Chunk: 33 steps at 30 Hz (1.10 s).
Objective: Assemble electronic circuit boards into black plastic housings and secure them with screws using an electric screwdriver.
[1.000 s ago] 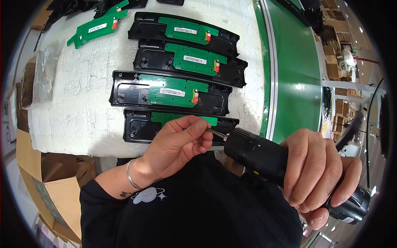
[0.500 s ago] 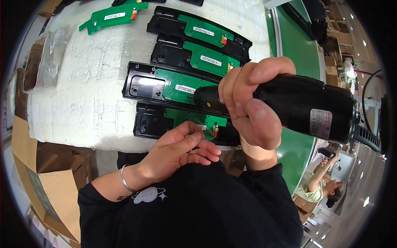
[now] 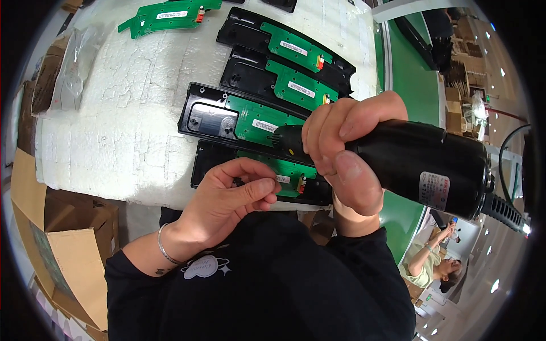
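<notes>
My right hand [image 3: 352, 153] is wrapped round a black electric screwdriver [image 3: 418, 152], lying nearly level with its tip pointing left. The tip is at the green circuit board [image 3: 247, 116] in a long black plastic housing [image 3: 190, 108]; whether it touches a screw is too small to tell. My left hand [image 3: 230, 193] has its fingers curled in, with small black screws [image 3: 238, 182] showing between them. It hovers over the nearest black housing [image 3: 203, 162], partly covering that one's green board [image 3: 310, 170].
Two more housings with boards [image 3: 296, 48] lie behind, on a white foam-like surface [image 3: 131, 125]. A loose green board [image 3: 170, 15] is at the far left. Cardboard boxes [image 3: 74, 250] stand at left. A cable [image 3: 506, 213] trails from the screwdriver. Another person [image 3: 432, 264] works at right.
My left hand has moved left and up, and its fingers have curled closed. The screwdriver's tip has shifted slightly down and right in view. The whole view has shifted a little.
</notes>
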### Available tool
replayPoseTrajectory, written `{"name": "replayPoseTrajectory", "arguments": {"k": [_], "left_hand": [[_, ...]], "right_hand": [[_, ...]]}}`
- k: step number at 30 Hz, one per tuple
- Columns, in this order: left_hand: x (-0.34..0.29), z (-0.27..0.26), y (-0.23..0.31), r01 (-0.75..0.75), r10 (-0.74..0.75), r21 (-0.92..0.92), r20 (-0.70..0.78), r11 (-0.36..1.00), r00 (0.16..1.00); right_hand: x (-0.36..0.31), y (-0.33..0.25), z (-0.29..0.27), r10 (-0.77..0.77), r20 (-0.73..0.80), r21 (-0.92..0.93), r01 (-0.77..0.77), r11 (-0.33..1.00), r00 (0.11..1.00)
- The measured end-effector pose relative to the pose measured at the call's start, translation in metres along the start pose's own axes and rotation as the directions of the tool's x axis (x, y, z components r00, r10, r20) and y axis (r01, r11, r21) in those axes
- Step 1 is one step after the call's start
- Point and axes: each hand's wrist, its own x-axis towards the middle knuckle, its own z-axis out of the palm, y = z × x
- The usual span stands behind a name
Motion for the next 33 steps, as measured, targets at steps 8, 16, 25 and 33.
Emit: {"name": "replayPoseTrajectory", "arguments": {"k": [8,16,25,33], "left_hand": [[0.000,0.004,-0.002,0.039,-0.041,-0.022,-0.084,0.999,0.996],[-0.004,-0.003,0.000,0.029,-0.030,-0.044,-0.032,0.999,0.999],[-0.004,-0.003,-0.002,-0.024,0.018,-0.067,-0.079,0.997,0.997],[0.000,-0.004,-0.005,-0.013,0.012,-0.152,-0.009,0.988,1.000]], "right_hand": [[-0.001,-0.002,0.003,0.050,-0.079,-0.013,-0.051,0.999,0.996],[-0.001,0.004,0.003,-0.032,-0.017,0.047,0.033,0.998,0.999],[0.005,0.004,0.006,-0.032,0.041,0.035,0.030,0.999,0.999],[0.007,-0.049,-0.004,-0.376,0.213,0.395,0.273,0.877,0.902]]}}
